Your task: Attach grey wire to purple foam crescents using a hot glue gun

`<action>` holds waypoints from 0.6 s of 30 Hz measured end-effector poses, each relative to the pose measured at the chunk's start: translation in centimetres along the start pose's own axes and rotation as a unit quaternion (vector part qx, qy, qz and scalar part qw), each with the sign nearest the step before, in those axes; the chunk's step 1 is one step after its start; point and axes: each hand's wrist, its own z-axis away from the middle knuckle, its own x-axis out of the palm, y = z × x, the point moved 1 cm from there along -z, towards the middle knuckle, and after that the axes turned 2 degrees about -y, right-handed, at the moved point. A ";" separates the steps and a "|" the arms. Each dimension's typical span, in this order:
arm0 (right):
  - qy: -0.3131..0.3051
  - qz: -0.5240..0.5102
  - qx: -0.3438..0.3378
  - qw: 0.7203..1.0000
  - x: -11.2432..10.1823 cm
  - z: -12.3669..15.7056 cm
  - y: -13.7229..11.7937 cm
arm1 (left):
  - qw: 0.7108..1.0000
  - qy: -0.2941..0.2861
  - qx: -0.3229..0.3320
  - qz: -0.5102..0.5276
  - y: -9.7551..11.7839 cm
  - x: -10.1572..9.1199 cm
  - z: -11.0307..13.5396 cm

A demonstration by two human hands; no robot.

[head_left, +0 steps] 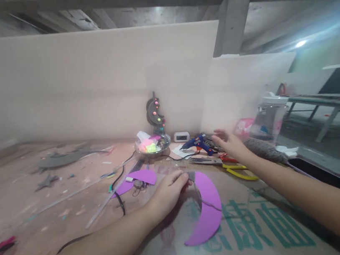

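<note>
My left hand pinches the upper tip of a purple crescent moon cutout, where grey yarn is wrapped round it. A strand of yarn runs loose across the crescent's middle. My right hand is raised with its fingers stretched out, holding nothing that I can see. Just left of it lies a blue hot glue gun on a white paper. Below that hand are scissors with yellow handles and a red-handled tool. A ball of grey yarn rests beside my right forearm.
More purple cutouts lie left of my left hand, near a clear stick and black cable. At the back stand a bowl of colourful bits, a decorated dark crescent, a small white clock and a clear jar.
</note>
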 end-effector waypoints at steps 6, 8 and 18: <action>-0.188 -0.041 0.002 0.981 -1.0 5.7 -3.5 | 0.993 0.095 0.043 0.045 -0.2 -0.3 0.0; -0.338 -0.065 0.045 0.938 -1.1 7.7 -4.7 | 0.991 0.119 0.045 0.047 -0.4 -0.6 -0.2; -0.475 0.072 -0.030 0.876 -2.3 9.1 -6.4 | 0.991 0.117 0.034 -0.058 -0.3 -0.9 -0.2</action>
